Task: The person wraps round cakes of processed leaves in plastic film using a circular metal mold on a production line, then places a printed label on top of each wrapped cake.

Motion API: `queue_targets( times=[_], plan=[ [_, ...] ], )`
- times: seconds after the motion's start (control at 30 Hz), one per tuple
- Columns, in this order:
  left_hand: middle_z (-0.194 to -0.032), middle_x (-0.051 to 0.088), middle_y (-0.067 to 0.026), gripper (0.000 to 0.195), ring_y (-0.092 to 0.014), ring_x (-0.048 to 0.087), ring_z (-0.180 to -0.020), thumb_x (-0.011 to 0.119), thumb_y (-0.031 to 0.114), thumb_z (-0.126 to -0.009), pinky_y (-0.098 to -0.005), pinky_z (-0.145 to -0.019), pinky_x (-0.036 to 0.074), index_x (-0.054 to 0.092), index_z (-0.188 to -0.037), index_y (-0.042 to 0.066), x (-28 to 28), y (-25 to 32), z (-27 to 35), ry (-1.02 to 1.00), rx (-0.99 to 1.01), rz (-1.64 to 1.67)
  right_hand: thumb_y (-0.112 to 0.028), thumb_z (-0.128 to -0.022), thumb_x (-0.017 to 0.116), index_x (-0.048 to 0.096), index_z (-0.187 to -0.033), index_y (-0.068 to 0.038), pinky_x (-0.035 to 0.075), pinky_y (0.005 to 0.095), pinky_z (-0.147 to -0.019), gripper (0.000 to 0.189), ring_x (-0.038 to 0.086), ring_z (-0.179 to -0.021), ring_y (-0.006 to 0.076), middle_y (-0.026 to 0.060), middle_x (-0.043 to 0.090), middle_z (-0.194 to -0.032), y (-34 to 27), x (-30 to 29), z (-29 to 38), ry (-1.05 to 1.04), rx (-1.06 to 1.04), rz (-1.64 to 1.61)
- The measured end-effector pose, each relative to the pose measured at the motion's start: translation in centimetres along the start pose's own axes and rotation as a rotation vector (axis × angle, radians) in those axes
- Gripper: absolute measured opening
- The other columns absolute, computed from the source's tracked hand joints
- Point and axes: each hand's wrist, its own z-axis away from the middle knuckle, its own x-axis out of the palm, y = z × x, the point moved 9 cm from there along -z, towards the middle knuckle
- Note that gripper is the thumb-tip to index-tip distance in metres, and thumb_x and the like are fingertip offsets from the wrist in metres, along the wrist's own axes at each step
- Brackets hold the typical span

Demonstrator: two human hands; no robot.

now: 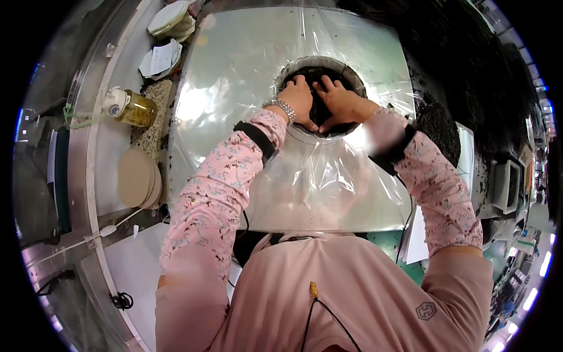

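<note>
A round mould or ring (325, 62) stands on a plastic-covered board (228, 57) and holds dark, moist-looking material (319, 108). My left hand (300, 103), with a metal-link watch band at the wrist, presses its spread fingers on the left part of this material. On the right part rests my right hand (341, 104), fingers apart, its thumb close to the left thumb near the ring's front edge. Both hands are inside the ring's rim. Clear plastic film (312, 171) lies wrinkled over the board around the ring.
A large heap of dark material (462, 57) spreads at the right, beside a pale rectangular tray (506, 187). Along the left side are a jar of yellowish liquid (138, 109), round tan discs (137, 178), stacked pale sheets (171, 20) and a paper with writing (161, 59).
</note>
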Motion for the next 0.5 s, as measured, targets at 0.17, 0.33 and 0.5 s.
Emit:
queue_targets(
  times=[0.17,0.33,0.5],
  plan=[
    [-0.142,0.054,-0.0221,0.083,-0.042,0.056,-0.127,0.082,0.037,-0.083,-0.0429,-0.111,0.046,0.047,-0.143,-0.009,-3.2,5.0,5.7,0.303,0.127,0.279,-0.064,-0.063,0.088,0.033,-0.158,0.005,0.050,0.0538,-0.107,0.130,0.048,-0.132,0.0476,0.0300,0.035,-0.155,0.4,2.8,3.8,0.034,0.044,-0.035],
    [-0.153,0.050,-0.0214,0.056,-0.035,0.045,-0.146,0.069,0.011,-0.089,-0.0443,-0.117,0.041,0.054,-0.142,0.000,2.3,18.0,19.9,0.458,0.681,0.493,-0.051,-0.077,0.085,0.038,-0.156,0.000,0.052,0.0478,-0.103,0.105,0.049,-0.135,0.0469,0.0310,0.042,-0.152,-3.8,2.4,9.9,0.084,0.094,-0.144],
    [-0.139,0.062,-0.0203,0.038,-0.034,0.063,-0.126,0.062,0.003,-0.093,-0.0438,-0.105,0.052,0.063,-0.131,-0.001,-2.0,15.4,20.2,0.675,0.616,0.535,-0.055,-0.086,0.075,0.050,-0.148,0.000,0.043,0.0460,-0.112,0.086,0.050,-0.137,0.0334,0.0140,0.050,-0.153,-5.8,0.2,9.7,0.444,0.030,-0.034]
  ],
)
